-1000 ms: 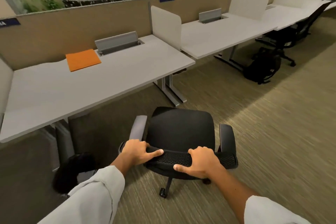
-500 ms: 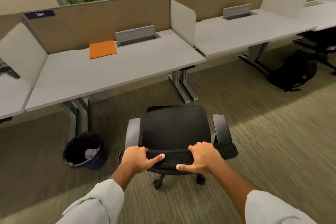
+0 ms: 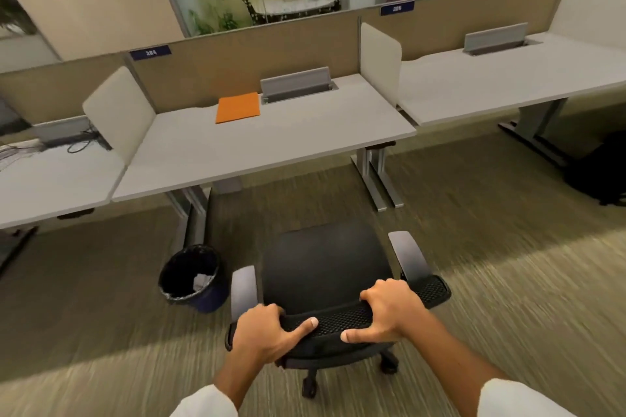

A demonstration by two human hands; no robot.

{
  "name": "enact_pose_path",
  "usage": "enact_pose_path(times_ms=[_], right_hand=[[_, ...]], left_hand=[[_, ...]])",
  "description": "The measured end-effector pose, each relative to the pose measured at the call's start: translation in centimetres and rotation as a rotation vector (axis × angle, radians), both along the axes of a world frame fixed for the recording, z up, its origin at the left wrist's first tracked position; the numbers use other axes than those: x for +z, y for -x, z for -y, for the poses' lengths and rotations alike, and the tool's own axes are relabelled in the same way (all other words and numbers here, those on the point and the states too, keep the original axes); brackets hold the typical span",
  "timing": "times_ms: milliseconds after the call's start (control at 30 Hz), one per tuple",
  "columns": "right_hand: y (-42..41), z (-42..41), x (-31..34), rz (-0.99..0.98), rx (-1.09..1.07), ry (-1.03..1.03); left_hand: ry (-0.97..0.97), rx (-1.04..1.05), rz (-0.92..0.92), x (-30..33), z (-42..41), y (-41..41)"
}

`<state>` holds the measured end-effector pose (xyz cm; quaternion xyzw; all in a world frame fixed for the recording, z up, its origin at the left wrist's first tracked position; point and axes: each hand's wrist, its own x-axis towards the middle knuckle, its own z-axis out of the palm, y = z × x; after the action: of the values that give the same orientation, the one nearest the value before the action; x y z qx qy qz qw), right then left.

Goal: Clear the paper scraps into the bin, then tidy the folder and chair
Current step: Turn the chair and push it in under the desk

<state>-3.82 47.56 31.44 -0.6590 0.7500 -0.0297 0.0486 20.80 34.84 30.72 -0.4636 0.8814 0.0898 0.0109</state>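
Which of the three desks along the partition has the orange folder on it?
The middle desk, straight ahead of the chair. The orange folder lies at its back edge. The left desk has only cables; the right desk shows no folder.

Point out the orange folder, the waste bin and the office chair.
orange folder (image 3: 238,107), head view, middle of its cover.
waste bin (image 3: 169,281), head view, left rim of the liner.
office chair (image 3: 325,264), head view, middle of the seat.
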Motion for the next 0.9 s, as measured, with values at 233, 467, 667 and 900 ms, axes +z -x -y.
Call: enact_pose_path(times_ms=[233, 467, 667, 900], right_hand=[[-1.0, 2.4, -0.1, 0.010, -0.029, 0.043], [0.1, 7.4, 0.5, 0.004, 0.009, -0.010], [2.5, 12.7, 0.8, -0.030, 0.040, -0.044], [3.7, 20.8, 0.5, -0.031, 0.013, -0.040]], left_hand=[[0.049, -0.017, -0.017, 1.0, 2.9, -0.7], [-0.023, -0.002, 0.000, 1.4, 7.7, 0.6], [-0.050, 0.020, -0.026, 1.3, 11.7, 2.5], [-0.021, 0.023, -0.025, 0.9, 20.3, 4.0]])
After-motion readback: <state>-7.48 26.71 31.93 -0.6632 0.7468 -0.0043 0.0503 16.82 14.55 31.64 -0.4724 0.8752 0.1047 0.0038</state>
